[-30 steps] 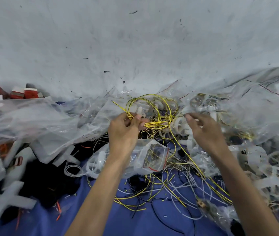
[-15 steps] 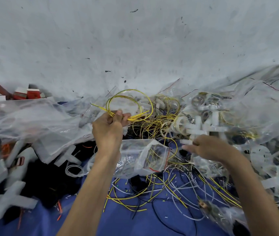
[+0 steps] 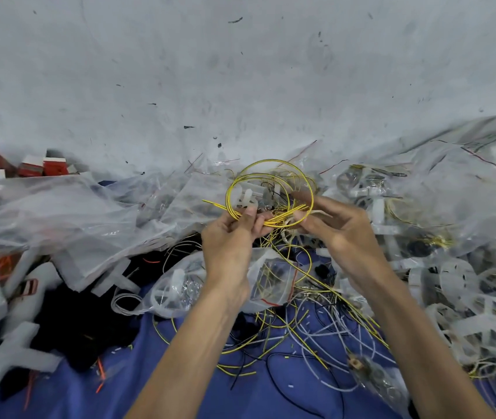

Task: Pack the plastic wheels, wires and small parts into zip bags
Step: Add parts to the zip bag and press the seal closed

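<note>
Yellow wire, wound into a loose coil [image 3: 280, 219], is held up at the centre of the head view, above a cluttered blue cloth [image 3: 137, 382]. The left hand [image 3: 228, 237] pinches the coil's near side between thumb and fingers, while the right hand [image 3: 340, 231] curls its fingers round the opposite side. Just below the wrists lies a clear zip bag [image 3: 271, 279] with a red seal line, yellow wires showing inside it. Loose yellow, white and black wires [image 3: 310, 328] sprawl across the cloth near the forearms. White plastic wheels [image 3: 488, 322] are heaped at right, some under clear plastic. Crumpled clear bags [image 3: 59, 213] pile at left beside white foam pieces [image 3: 13, 358], with red and white boxes [image 3: 44, 166] against the grey wall [image 3: 240, 71]
</note>
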The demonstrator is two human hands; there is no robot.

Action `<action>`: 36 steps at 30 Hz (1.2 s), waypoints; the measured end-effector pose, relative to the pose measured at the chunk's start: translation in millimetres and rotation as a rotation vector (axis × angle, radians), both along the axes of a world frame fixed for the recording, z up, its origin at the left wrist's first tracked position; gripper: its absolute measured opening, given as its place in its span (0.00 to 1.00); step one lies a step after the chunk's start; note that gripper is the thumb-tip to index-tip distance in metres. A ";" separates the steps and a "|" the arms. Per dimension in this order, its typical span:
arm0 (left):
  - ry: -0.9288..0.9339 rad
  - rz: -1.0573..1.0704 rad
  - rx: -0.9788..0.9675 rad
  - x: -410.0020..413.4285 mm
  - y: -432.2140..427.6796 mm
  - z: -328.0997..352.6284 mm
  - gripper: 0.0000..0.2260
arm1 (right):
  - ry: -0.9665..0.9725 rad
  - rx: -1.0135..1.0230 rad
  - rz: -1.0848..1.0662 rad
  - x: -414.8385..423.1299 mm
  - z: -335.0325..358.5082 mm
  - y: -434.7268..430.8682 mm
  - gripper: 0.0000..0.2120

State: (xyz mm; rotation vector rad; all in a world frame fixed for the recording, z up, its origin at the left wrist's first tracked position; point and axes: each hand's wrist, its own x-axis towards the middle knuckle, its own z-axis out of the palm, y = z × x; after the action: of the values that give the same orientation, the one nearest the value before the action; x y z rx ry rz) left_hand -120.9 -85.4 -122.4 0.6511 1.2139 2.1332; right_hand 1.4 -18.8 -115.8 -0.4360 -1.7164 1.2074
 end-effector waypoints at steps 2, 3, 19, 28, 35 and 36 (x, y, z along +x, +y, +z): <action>0.032 -0.035 -0.010 2.2 -0.2 0.4 0.07 | -0.001 -0.026 -0.060 -2.8 -0.8 1.3 0.07; 0.031 -0.055 -0.005 2.9 -0.4 1.2 0.07 | 0.009 -0.045 -0.081 -4.0 -1.2 1.6 0.04; -0.043 0.248 -0.053 -29.9 -4.3 2.9 0.16 | -0.242 0.069 -0.323 10.8 0.7 17.3 0.12; 0.006 0.187 0.027 -32.0 -3.9 3.8 0.16 | -0.538 0.019 -0.235 30.6 3.7 21.9 0.01; -0.046 0.098 0.146 -4.9 2.0 9.5 0.16 | -0.223 0.618 -0.398 14.2 22.3 -5.8 0.18; -0.068 0.084 0.168 -3.6 2.1 9.9 0.16 | -0.292 0.602 -0.258 13.1 23.5 -9.7 0.24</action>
State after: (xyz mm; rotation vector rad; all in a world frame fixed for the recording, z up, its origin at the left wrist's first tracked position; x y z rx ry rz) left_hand -124.5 -83.3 -112.5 0.6029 1.0502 2.3265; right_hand 14.5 -28.5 -92.3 -0.4565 -2.0890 0.4177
